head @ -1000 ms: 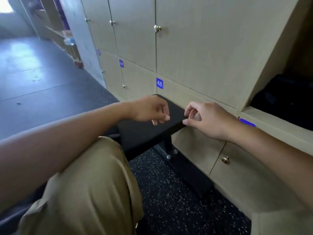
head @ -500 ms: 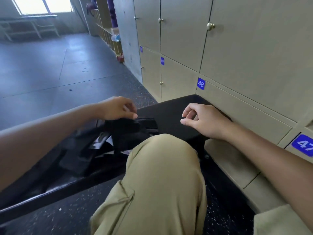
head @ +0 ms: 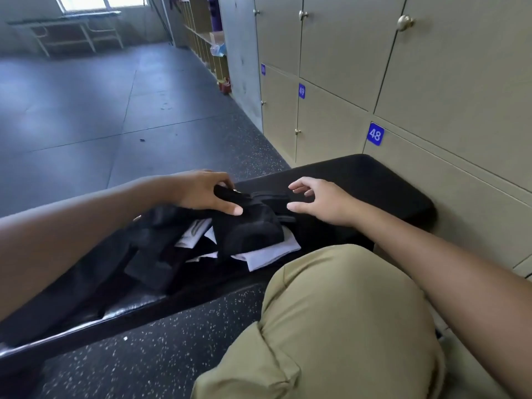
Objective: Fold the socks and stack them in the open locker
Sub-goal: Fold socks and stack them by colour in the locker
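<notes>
The left hand [head: 201, 190] now gripped a black sock [head: 247, 226] atop the sock pile [head: 184, 249] on the black bench [head: 374, 182]; the right hand [head: 322, 201], formerly curled, had opened, fingers spread, holding nothing, at the sock's 3 o'clock.

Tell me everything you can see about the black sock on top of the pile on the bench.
The black sock is dark knitted fabric, bunched into a thick, rounded lump rather than lying flat. It sits on top of the pile, over a white sock, on the black padded bench. The left hand grips its far end, fingers curled over it and thumb pressed on top. The right hand hovers open beside it, not touching. Whether it is one sock or a pair cannot be told.
</notes>
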Action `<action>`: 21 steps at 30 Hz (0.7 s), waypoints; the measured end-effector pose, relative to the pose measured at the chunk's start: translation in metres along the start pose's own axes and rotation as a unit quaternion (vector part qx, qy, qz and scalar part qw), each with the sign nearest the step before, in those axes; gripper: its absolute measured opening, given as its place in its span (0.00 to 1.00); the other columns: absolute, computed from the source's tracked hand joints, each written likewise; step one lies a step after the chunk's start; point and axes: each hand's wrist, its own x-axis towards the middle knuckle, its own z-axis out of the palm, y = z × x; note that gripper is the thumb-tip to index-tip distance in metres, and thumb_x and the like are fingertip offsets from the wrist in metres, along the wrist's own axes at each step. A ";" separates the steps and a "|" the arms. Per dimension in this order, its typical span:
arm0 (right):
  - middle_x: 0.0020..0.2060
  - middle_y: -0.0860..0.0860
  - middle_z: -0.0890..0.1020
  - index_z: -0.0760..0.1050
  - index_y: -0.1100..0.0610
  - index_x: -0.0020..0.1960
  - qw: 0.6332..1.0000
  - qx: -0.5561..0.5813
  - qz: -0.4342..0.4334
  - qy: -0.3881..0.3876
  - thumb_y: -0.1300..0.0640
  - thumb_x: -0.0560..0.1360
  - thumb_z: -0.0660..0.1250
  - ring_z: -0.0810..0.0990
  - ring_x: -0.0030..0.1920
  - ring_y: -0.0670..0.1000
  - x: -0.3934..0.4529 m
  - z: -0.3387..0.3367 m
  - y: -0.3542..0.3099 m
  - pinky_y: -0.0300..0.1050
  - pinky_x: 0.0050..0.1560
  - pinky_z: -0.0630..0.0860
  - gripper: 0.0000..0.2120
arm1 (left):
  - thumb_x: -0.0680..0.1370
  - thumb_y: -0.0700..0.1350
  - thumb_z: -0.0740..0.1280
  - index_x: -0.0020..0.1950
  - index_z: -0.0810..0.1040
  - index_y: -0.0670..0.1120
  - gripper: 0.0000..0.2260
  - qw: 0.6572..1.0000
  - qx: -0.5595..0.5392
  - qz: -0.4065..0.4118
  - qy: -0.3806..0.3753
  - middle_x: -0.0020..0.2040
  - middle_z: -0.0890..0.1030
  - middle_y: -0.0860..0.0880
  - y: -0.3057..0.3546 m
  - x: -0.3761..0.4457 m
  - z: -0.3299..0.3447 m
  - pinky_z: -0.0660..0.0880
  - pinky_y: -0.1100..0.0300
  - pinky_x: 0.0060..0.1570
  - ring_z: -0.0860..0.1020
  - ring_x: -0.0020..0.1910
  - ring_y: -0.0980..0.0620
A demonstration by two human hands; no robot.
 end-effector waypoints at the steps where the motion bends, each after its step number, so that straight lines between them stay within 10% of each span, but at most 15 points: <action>1: 0.64 0.44 0.78 0.73 0.46 0.69 1.000 0.003 0.000 -0.013 0.44 0.75 0.73 0.75 0.64 0.47 0.006 0.003 0.002 0.44 0.63 0.70 0.24 | 0.64 0.78 0.66 0.66 0.74 0.57 0.37 1.000 -0.003 -0.011 0.001 0.58 0.75 0.55 -0.004 -0.001 0.000 0.70 0.54 0.58 0.75 0.58 0.50; 7: 0.70 0.47 0.74 0.67 0.41 0.75 0.998 -0.008 0.014 -0.056 0.32 0.66 0.71 0.67 0.73 0.48 0.030 0.019 0.007 0.52 0.76 0.64 0.40 | 0.58 0.87 0.46 0.61 0.73 0.54 0.49 0.991 0.035 -0.033 0.126 0.57 0.72 0.49 -0.023 -0.010 0.028 0.66 0.47 0.65 0.66 0.62 0.47; 21: 0.56 0.48 0.71 0.76 0.51 0.66 0.998 -0.054 0.014 0.012 0.48 0.72 0.78 0.68 0.65 0.52 0.042 0.031 0.002 0.50 0.69 0.68 0.25 | 0.82 0.57 0.64 0.36 0.75 0.48 0.19 0.923 -0.121 -0.015 0.364 0.32 0.77 0.49 -0.028 -0.016 0.037 0.70 0.50 0.40 0.76 0.37 0.44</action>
